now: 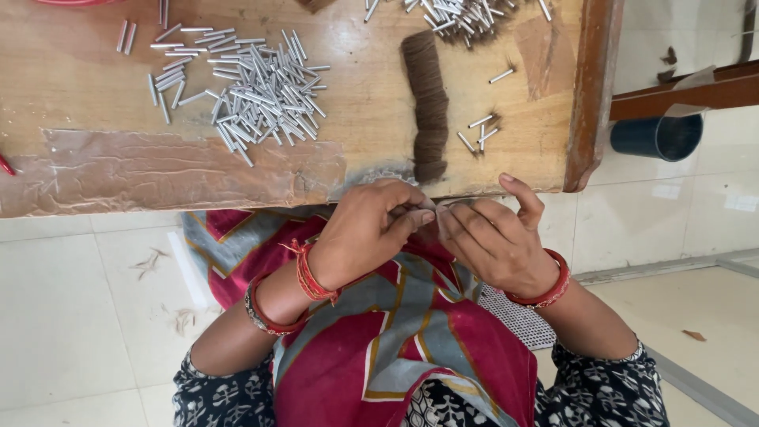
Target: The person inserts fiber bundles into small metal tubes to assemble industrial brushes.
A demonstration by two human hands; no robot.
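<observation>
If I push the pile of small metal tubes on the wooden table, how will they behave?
The metal tubes look thin, round and loose, so they would probably roll and scatter. They seem light, likely sliding easily on the smooth wooden table. Strays already lie apart from the pile.

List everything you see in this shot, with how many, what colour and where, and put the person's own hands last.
Wooden table: one, light brown with taped patches, across the top.
Metal tubes: large loose pile, silver, left of centre on the table; a second pile at the top edge; a few strays near the right end.
Fibre bundle: one, dark brown, lying on the table above the hands.
Cup: one, dark blue, right of the table.
Cloth: one, red, grey and gold, over the lap.
Bangles: red, on both wrists.
Left hand: pinching something small, too small to tell.
Right hand: fingertips meeting the left's, below the table edge.
</observation>
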